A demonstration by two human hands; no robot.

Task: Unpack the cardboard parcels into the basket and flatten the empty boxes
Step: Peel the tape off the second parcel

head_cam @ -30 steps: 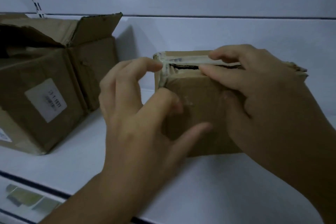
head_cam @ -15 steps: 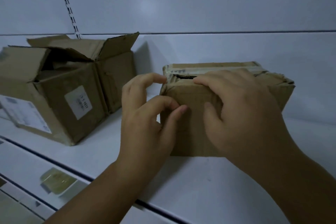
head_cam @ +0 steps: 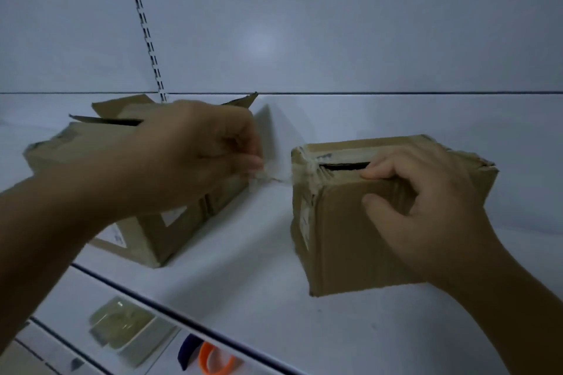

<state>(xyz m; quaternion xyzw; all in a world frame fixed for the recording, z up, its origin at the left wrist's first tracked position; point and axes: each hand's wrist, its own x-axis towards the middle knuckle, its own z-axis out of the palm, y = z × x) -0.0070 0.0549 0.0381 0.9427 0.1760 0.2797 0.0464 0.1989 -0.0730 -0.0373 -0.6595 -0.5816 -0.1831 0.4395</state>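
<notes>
On the shelf (head_cam: 243,283), at 4 o'clock in view, the box (head_cam: 350,237) stands with tape partly on it and a dark slit (head_cam: 344,166) open along its top. The right hand (head_cam: 426,201) grips it, fingers curled over the top edge by the slit, thumb pressed on the front face. The left hand (head_cam: 195,155), at 9 o'clock and well apart from the box, pinches a thin, blurred strand of tape (head_cam: 268,173) stretched back to the box's 10 o'clock corner. No basket shows.

The strand looks thin, so it may snap or split lengthwise and leave the rest stuck across the seam. A hard sideways pull could drag the box toward 9 o'clock, or tip it, if the right hand's hold slackens. The tape may also lift the cardboard's skin rather than come clean.

Half a second ago the left hand's fingers were at the box's top left corner, close to the right hand. Now it has drawn away toward 9 o'clock with tape in its pinch and covers part of the open box (head_cam: 158,240). The right hand stays on the top edge, and the slit shows longer.
</notes>
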